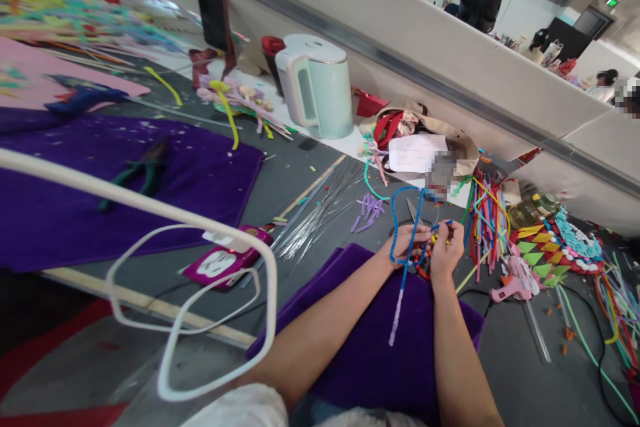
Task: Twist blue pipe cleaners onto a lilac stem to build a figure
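A long blue pipe cleaner [393, 213], bent into loops, runs between my two hands, and a pale lilac tail hangs below it. My left hand [411, 245] is closed on the blue strand. Close beside it, my right hand [447, 252] pinches a short blue end near its fingertips. Small yellow and red pieces show between and under the hands, partly hidden by the fingers. Just behind the hands, a scissors-like blade [415, 211] lies on the table. A folded purple cloth [360, 353] lies under my forearms.
Cut lilac pieces [369, 212] and silvery wires [320, 217] lie to the left. A pink glue gun [517, 280] and a bundle of coloured pipe cleaners [489, 223] lie right. A kettle [330, 90] stands behind; green-handled pliers [137, 173] rest far left. A white looped frame [270, 293] crosses the foreground.
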A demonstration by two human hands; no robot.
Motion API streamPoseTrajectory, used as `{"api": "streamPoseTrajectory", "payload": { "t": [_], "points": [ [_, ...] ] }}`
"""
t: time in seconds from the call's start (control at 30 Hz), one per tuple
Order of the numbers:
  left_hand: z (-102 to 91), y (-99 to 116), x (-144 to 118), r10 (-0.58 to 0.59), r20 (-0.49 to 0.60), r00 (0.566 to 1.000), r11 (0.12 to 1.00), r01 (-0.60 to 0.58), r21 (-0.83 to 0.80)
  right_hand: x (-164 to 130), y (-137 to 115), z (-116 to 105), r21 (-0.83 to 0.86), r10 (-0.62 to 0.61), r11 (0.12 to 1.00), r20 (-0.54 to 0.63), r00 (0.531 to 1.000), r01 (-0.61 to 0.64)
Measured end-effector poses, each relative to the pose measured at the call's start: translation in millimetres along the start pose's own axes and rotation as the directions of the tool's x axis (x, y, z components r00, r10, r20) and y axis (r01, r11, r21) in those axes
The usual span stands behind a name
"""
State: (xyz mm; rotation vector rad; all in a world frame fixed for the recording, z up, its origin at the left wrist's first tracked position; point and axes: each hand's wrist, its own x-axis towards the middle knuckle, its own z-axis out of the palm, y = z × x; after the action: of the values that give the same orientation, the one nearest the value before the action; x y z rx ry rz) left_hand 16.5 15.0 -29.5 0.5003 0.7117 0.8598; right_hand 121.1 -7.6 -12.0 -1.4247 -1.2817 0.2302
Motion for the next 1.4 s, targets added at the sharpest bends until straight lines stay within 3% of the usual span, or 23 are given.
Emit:
{"api": "streamPoseTrajectory", "payload": {
  "t": [0.13,0.27,0.37,0.5,0.6,0.73,0.9,1.03,1.3,1.4],
  "points": [
    [-4.9,3,1,-0.030,0.057,0.998,0.996,0.034,-0.077,2,3,0,0.038,0.065,0.997,-0.042,0.997,-0.064],
    [-6.7,4,1,-0.027,0.117,0.993,0.994,0.039,-0.107,4,8,2,0.219,0.226,0.952,-0.037,0.973,-0.213],
    [-6.1,3,0,-0.021,0.154,0.988,0.993,0.038,-0.111,5,10,5,0.433,0.347,0.844,0.011,0.938,-0.318],
    [-4.4,3,-2,-0.021,0.202,0.979,0.992,0.046,-0.117,5,8,9,0.647,0.442,0.619,0.181,0.878,-0.445],
    [-3.5,3,-4,-0.026,0.234,0.972,0.994,0.050,-0.096,5,10,9,0.684,0.468,0.480,0.330,0.820,-0.549],
    [-1.9,3,-5,-0.058,0.231,0.971,0.997,0.068,-0.034,5,16,8,0.643,0.492,0.405,0.446,0.747,-0.650],
    [0.0,2,-6,-0.093,0.194,0.977,0.996,0.090,0.027,8,23,7,0.597,0.524,0.434,0.441,0.728,-0.674],
    [0.0,0,-3,-0.132,0.177,0.975,0.990,0.123,0.061,11,26,6,0.565,0.559,0.493,0.377,0.738,-0.662],
    [1.2,-4,-1,-0.115,0.133,0.984,0.992,0.109,0.056,14,20,2,0.483,0.518,0.629,0.323,0.792,-0.609],
    [1.5,-6,0,-0.105,0.128,0.986,0.994,0.099,0.051,13,18,2,0.442,0.443,0.728,0.281,0.852,-0.524]
  ]
}}
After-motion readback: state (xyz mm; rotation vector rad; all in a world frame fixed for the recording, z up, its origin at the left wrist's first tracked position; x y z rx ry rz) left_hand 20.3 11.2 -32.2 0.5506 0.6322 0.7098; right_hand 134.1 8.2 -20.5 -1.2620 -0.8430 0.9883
